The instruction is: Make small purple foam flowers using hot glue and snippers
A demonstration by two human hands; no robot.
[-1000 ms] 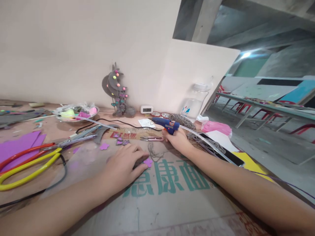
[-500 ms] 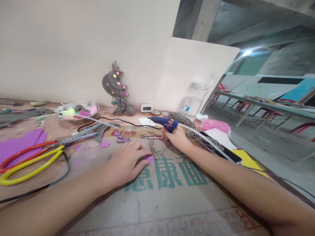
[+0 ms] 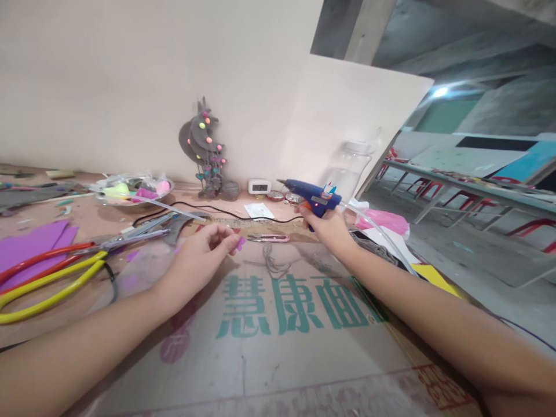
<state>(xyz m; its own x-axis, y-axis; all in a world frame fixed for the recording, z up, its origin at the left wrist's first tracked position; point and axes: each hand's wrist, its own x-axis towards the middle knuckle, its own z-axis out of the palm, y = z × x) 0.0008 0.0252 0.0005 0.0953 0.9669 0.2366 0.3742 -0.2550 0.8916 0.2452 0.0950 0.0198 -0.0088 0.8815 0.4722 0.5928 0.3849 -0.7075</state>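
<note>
Between the thumb and fingers of my left hand (image 3: 202, 255) is a small purple foam piece (image 3: 240, 243), raised a little above the cardboard (image 3: 278, 359). My right hand (image 3: 328, 226) grips a blue glue gun (image 3: 310, 194), its nozzle pointing left and a clear glue stick (image 3: 382, 231) coming out of its back. Pink-handled thread snips (image 3: 273, 238) lie between the hands. Just below them is a loose tangle of grey yarn (image 3: 273, 263).
Large scissors (image 3: 52, 284) and purple sheets (image 3: 39, 249) lie at left. Behind are a bowl of pompoms (image 3: 130, 200), a grey moon-shaped decoration (image 3: 200, 145), a small clock (image 3: 259, 186) and a clear bottle (image 3: 350, 168). A black cable (image 3: 226, 211) crosses the table.
My left hand has picked up the purple piece from the cardboard and moved back and left with it. My right hand has lifted the glue gun and shifted right.
</note>
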